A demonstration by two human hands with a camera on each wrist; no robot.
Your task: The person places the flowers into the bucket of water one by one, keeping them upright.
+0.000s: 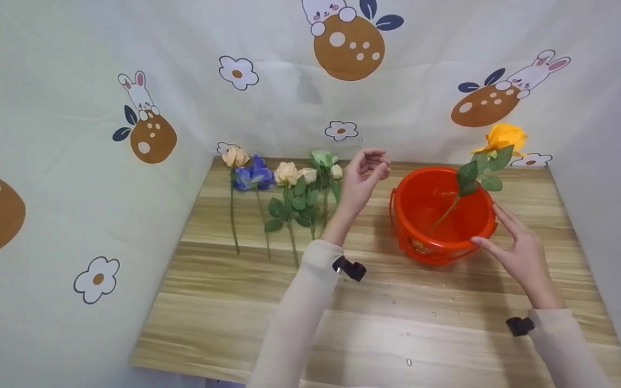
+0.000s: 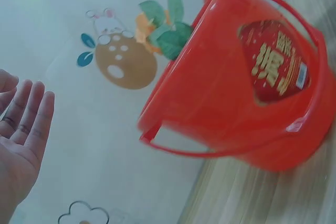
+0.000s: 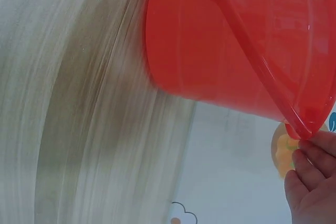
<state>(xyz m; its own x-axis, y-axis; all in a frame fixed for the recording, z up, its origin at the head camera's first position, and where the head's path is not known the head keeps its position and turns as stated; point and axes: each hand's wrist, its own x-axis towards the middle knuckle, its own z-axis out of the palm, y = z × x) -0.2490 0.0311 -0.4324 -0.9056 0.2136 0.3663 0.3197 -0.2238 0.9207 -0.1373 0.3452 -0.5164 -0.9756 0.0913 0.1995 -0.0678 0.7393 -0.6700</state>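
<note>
In the head view a red plastic bucket point(image 1: 440, 253) stands on the right half of the table. An orange artificial rose point(image 1: 504, 139) with green leaves leans in it, stem inside and bloom above the far right rim. My right hand point(image 1: 523, 258) touches the bucket's right rim, thumb toward the near side and fingers along the outside. In the right wrist view its fingertips point(image 3: 310, 148) are at the handle's end. My left hand point(image 1: 364, 180) is raised left of the bucket, fingers loosely bent with nothing in them.
Several artificial flowers lie in a row at the back left: a peach one point(image 1: 235, 157), a blue one point(image 1: 254, 173), a cream one point(image 1: 287, 174) and a pale green one point(image 1: 323, 158). Water drops point(image 1: 409, 362) dot the table point(image 1: 208, 323). A printed cloth point(image 1: 267, 108) hangs behind.
</note>
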